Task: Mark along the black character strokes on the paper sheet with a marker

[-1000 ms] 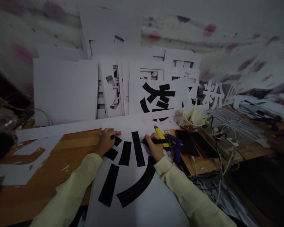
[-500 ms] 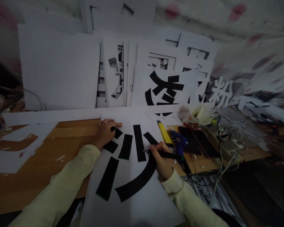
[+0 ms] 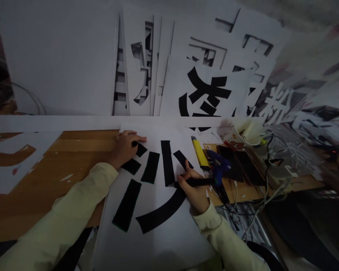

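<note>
Two bare hands worked at a white sheet (image 3: 164, 241) at six o'clock. Fingers of the right hand (image 3: 194, 186) were closed around a black pen (image 3: 199, 182), its tip by the foot of an upright black stroke (image 3: 167, 163): apparently edge marking, which called for a steady sheet. From the tip, the left hand (image 3: 125, 148) lay at ten o'clock, forefinger stretched out; I could not tell whether it gripped anything. At two o'clock, a white cut-out character (image 3: 277, 104) read 粉; no brand was legible.
</note>
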Demonstrator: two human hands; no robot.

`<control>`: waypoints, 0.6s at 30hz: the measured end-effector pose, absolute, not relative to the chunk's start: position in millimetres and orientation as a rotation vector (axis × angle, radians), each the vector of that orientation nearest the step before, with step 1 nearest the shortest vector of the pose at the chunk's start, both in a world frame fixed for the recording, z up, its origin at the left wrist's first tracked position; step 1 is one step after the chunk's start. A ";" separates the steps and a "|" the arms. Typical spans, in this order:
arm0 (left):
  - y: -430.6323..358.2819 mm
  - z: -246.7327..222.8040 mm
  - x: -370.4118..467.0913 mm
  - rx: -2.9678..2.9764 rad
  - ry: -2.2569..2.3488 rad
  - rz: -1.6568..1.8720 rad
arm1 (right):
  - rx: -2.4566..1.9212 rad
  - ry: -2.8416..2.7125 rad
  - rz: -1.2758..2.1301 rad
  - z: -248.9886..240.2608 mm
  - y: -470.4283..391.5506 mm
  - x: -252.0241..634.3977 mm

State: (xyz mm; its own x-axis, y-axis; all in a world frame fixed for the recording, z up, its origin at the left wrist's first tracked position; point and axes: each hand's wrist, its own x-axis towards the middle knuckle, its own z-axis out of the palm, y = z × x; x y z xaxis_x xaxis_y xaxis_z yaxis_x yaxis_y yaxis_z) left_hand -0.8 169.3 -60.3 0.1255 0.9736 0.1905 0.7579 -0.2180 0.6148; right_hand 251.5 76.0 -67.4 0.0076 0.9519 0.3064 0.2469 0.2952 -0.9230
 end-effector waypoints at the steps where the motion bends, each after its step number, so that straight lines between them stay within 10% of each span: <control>1: 169.6 -60.3 -0.6 2.042 1.678 0.803 | -1.169 -1.478 0.825 -66.9 76.5 251.2; 18: 168.4 -62.6 -2.1 2.092 1.688 0.803 | -1.235 -1.096 0.669 -73.1 60.4 267.9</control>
State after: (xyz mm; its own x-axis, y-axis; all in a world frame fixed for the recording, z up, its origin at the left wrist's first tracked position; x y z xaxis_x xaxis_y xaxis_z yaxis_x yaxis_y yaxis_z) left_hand -2.1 168.4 -62.6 0.1368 0.9667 0.2164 0.7780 -0.2401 0.5806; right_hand 267.9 60.4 -73.1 0.3715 0.8830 0.2868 0.1482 0.2486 -0.9572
